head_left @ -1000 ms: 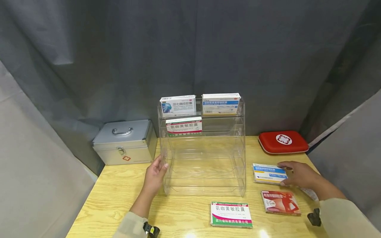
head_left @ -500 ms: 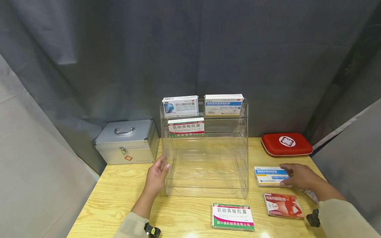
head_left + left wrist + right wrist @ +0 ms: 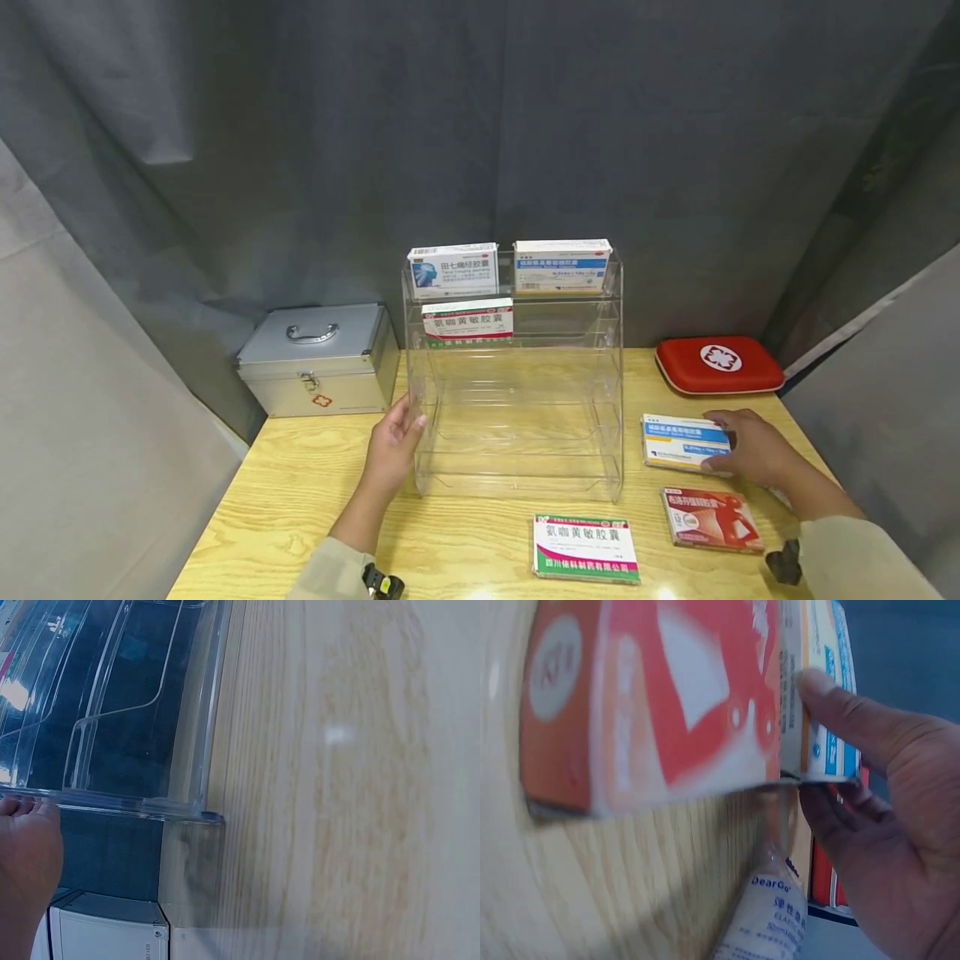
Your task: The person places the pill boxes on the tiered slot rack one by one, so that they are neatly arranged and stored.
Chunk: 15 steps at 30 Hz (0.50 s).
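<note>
My left hand holds the left side panel of a clear tiered display rack; in the left wrist view its fingertips sit at the panel's edge. At the right, my right hand pinches the right end of a blue-and-white medicine box. The right wrist view shows the thumb on the box's lower edge and the other fingers curled at its end. A red medicine box lies just in front of it. A green-and-white medicine box lies before the rack.
Two medicine boxes stand on the rack's top tier, and a red-and-green one on the tier below. A silver first-aid case stands left, a red zip case back right. A wrapped elastic bandage lies under the right forearm.
My right hand has closed further round the end of the blue-and-white box, which has shifted slightly. The left hand has kept its hold on the rack. The head view has moved a little.
</note>
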{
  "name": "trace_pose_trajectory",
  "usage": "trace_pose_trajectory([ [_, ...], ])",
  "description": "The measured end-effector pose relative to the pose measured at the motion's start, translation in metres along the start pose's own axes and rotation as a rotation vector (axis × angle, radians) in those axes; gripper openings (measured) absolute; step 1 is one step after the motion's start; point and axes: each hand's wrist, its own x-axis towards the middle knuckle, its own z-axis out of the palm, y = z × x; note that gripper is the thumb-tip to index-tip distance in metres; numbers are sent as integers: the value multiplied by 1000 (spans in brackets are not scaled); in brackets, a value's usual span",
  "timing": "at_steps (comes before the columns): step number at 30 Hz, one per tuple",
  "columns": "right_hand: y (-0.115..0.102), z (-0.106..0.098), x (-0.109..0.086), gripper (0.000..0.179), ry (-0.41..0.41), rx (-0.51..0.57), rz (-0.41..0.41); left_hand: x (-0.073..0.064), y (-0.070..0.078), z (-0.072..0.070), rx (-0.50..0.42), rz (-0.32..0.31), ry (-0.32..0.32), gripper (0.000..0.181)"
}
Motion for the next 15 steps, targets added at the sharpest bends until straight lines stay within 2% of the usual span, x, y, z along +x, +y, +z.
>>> trace_pose_trajectory([
  [6,-4,-4,-8,80,58,84,91,2,1,1,12,3,16,59],
  [10,2,-6,-16,65,90,157,125,1,0,2,7,-3,11,58],
  [15,12,-9,-25,59,133,288,155,0,0,2,-19,-1,4,58],
])
